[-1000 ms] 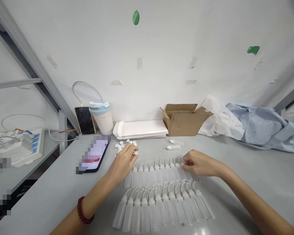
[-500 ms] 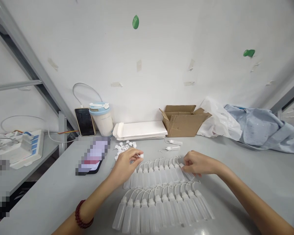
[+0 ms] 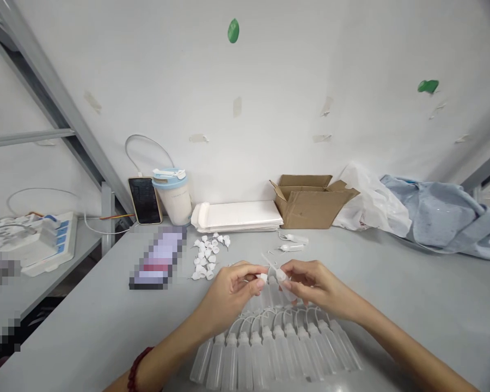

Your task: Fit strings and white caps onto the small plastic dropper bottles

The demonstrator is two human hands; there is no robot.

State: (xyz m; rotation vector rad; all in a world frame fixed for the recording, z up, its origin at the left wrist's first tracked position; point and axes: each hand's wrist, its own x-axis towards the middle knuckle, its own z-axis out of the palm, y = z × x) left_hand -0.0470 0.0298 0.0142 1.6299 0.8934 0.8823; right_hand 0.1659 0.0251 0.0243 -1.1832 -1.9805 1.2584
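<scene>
My left hand (image 3: 234,291) pinches a small white cap (image 3: 263,277) between thumb and fingertips. Close beside it, my right hand (image 3: 312,284) grips a translucent squeeze bottle (image 3: 283,280), its thin tube pointing up and left. The cap and the bottle's neck are a short way apart. Below the hands lies a row of similar bottles (image 3: 277,354) with curved tubes. Another row behind it is mostly hidden by my hands. A pile of loose white caps (image 3: 204,257) lies left of my hands.
Two small bottles (image 3: 292,247) lie near an open cardboard box (image 3: 314,209). Along the wall stand a cup (image 3: 173,198), a phone (image 3: 146,200), flat white packets (image 3: 240,215), a plastic bag (image 3: 371,204) and blue cloth (image 3: 445,215). Another phone (image 3: 159,258) lies at left.
My right hand has lifted a bottle from the back row and moved left. My left hand has carried the cap right, away from the pile, and the hands are now close together.
</scene>
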